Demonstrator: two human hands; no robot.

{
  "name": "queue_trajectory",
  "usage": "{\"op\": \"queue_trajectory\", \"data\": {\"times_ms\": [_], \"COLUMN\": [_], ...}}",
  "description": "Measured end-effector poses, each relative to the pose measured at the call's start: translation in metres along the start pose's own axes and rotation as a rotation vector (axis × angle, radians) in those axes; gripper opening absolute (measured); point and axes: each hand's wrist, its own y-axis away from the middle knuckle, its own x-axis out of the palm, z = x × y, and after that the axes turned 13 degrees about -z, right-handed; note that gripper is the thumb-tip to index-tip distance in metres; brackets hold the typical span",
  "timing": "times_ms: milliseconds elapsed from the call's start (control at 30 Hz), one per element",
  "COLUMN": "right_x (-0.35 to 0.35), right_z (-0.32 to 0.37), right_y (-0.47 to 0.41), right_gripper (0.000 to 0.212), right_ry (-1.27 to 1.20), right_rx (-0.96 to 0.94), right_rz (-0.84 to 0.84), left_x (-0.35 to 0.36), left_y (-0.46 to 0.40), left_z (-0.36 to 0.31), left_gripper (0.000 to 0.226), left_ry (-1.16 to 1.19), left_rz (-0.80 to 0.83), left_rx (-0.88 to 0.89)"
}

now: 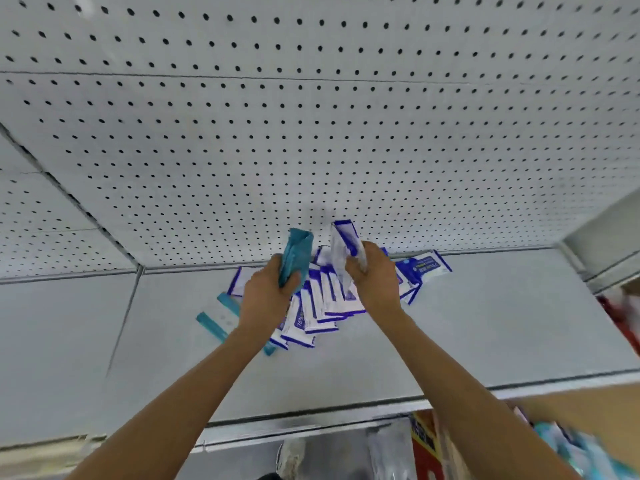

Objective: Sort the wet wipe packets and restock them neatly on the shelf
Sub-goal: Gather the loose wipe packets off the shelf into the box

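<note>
A teal wet wipe packet stands upright above the grey shelf, beside a white packet with blue edging, also held upright. Beneath them a loose heap of white-and-blue packets lies overlapping near the shelf's back, with two teal-edged packets flat at its left

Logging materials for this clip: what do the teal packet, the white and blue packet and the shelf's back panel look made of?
Teal packet: soft plastic film, likely; it creases in the left hand.
White and blue packet: glossy printed film, bending in the right hand.
Back panel: painted pegboard, probably metal; rows of punched holes.
</note>
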Motion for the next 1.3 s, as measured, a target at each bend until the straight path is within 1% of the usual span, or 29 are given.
{"op": "queue_trajectory", "data": {"times_ms": [100,200,300,367,467,567,633,700,733,767,833,900,933,1000,1067,1100,1167,1233,1300], "right_x": [-0.071,-0.148,-0.214,-0.249,-0.295,-0.332,-0.351,-0.367,-0.372,-0.375,-0.371,-0.35,-0.336,-0.3,-0.259,-0.237,-0.192,-0.146,-0.099], "right_z": [-0.038,-0.075,-0.117,-0.153,-0.196,-0.222,-0.234,-0.245,-0.248,-0.25,-0.247,-0.234,-0.223,-0.199,-0.174,-0.162,-0.136,-0.117,-0.097], "right_y": [0.023,0.062,0.115,0.155,0.212,0.254,0.269,0.274,0.272,0.27,0.262,0.251,0.243,0.224,0.204,0.194,0.177,0.16,0.143], "right_gripper": [0.013,0.009,0.007,0.004,0.02,0.037,0.032,0.024,0.02,0.023,0.04,0.045,0.042,0.028,0.014,0.014,0.023,0.033,0.037], "right_ry": [-0.006,-0.053,0.015,0.06,0.203,0.286,0.393,0.453,0.452,0.44,0.449,0.445,0.429,0.444,0.454,0.401,0.285,0.288,0.288], "right_rx": [0.071,0.217,0.296,0.385,0.506,0.589,0.702,0.756,0.758,0.753,0.692,0.602,0.559,0.486,0.358,0.309,0.284,0.135,0.048], "right_rz": [-0.075,-0.15,-0.233,-0.272,-0.291,-0.332,-0.349,-0.373,-0.386,-0.39,-0.357,-0.282,-0.254,-0.216,-0.192,-0.158,0.0,0.12,0.229], "left_x": [0.039,0.083,0.126,0.153,0.191,0.222,0.238,0.246,0.247,0.245,0.232,0.212,0.199,0.172,0.14,0.124,0.095,0.067,0.039], "left_y": [0.031,0.079,0.138,0.18,0.24,0.292,0.315,0.324,0.324,0.321,0.308,0.285,0.272,0.241,0.209,0.192,0.159,0.126,0.097], "left_z": [-0.053,-0.097,-0.136,-0.157,-0.181,-0.198,-0.202,-0.207,-0.207,-0.208,-0.203,-0.185,-0.172,-0.139,-0.103,-0.082,-0.036,0.013,0.055], "left_gripper": [0.02,0.023,0.026,0.027,0.028,0.023,0.021,0.026,0.03,0.033,0.036,0.036,0.038,0.041,0.044,0.045,0.047,0.051,0.06], "left_ry": [0.029,0.034,0.045,0.063,0.082,0.079,0.145,0.213,0.244,0.248,0.23,0.274,0.288,0.285,0.248,0.211,0.15,0.091,0.016], "left_rz": [0.09,0.203,0.344,0.455,0.606,0.746,0.816,0.845,0.837,0.815,0.715,0.611,0.56,0.47,0.374,0.317,0.189,0.063,-0.004], "left_rx": [0.102,0.2,0.292,0.355,0.392,0.387,0.384,0.347,0.345,0.36,0.434,0.463,0.491,0.519,0.513,0.499,0.432,0.302,0.161]}}
